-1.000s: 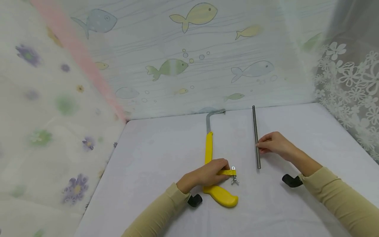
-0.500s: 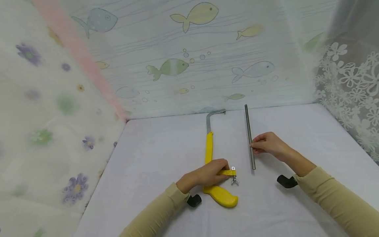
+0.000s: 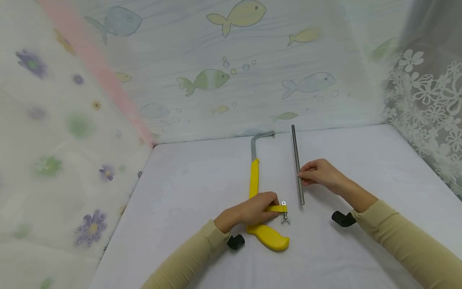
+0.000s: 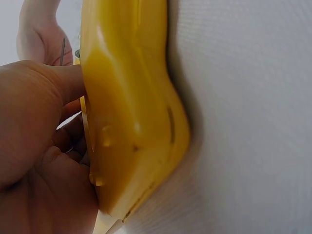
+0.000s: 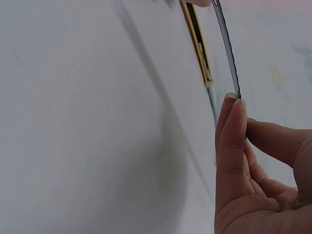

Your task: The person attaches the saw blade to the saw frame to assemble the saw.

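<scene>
The right hand pinches the saw blade, long axis pointing away, while the left hand grips the yellow hacksaw frame, partly hiding it.

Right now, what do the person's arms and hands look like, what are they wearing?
Both arms wear long beige-tan sleeves that end at the wrists. The left hand and right hand are bare: no gloves, and no rings or watch that the pictures show. A small black camera mount sits under the left wrist, and another black mount under the right wrist. No cables show.
</scene>
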A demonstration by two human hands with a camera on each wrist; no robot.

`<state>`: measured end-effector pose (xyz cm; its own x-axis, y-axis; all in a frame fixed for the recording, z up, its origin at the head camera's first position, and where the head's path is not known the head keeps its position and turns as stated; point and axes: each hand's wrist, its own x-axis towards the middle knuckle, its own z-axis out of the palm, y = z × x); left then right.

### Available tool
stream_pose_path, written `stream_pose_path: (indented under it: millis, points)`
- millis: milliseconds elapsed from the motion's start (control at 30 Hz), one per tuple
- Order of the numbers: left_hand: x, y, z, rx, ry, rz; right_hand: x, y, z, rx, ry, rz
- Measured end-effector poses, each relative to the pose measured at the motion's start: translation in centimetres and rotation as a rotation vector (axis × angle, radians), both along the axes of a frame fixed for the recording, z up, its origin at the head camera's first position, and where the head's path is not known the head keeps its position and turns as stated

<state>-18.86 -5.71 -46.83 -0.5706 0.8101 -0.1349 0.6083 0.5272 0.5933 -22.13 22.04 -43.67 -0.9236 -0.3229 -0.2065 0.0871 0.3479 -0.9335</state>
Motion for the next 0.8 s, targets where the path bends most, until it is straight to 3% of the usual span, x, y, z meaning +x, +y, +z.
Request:
stream_pose_path:
  millis: [800]
  points:
    - [-0.3,-0.2,-0.2,0.008,0.005,-0.008,-0.6,-2.4,-1.0,-0.043,-0.036,0.018]
